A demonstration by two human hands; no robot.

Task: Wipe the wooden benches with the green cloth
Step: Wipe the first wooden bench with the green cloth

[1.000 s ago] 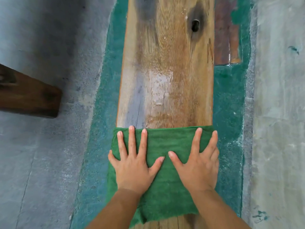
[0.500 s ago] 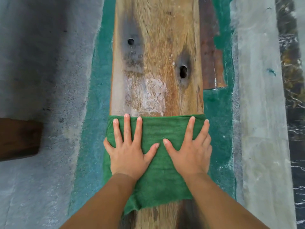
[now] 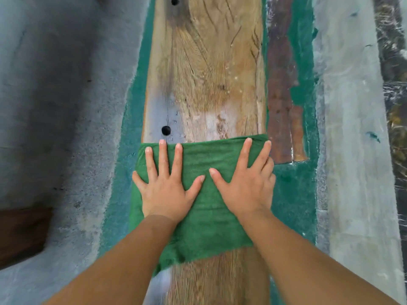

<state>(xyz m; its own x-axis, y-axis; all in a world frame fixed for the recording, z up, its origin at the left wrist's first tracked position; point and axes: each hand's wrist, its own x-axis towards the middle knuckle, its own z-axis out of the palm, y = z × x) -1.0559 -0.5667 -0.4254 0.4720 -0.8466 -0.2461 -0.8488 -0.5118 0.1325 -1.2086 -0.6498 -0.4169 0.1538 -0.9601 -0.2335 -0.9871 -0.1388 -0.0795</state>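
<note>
A long weathered wooden bench (image 3: 209, 73) runs away from me down the middle of the view. A folded green cloth (image 3: 209, 227) lies across its full width, its left part hanging over the bench's left edge. My left hand (image 3: 167, 190) presses flat on the cloth's left half with fingers spread. My right hand (image 3: 244, 186) presses flat on the right half, its outer fingers at the bench's right edge. Neither hand grips the cloth. A dark hole (image 3: 166, 130) in the plank sits just beyond my left fingertips.
Green-painted floor (image 3: 293, 194) borders the bench on both sides. A rusty brown strip (image 3: 279, 95) lies along the right edge. Grey concrete (image 3: 55, 106) spreads on the left, with the end of a dark wooden bench (image 3: 22, 232). On the right stands a pale concrete ledge (image 3: 352, 150).
Both hands have pushed the cloth forward along the bench. The pale patch and the right-hand hole have gone under the cloth, and the left hole is now at my fingertips.
</note>
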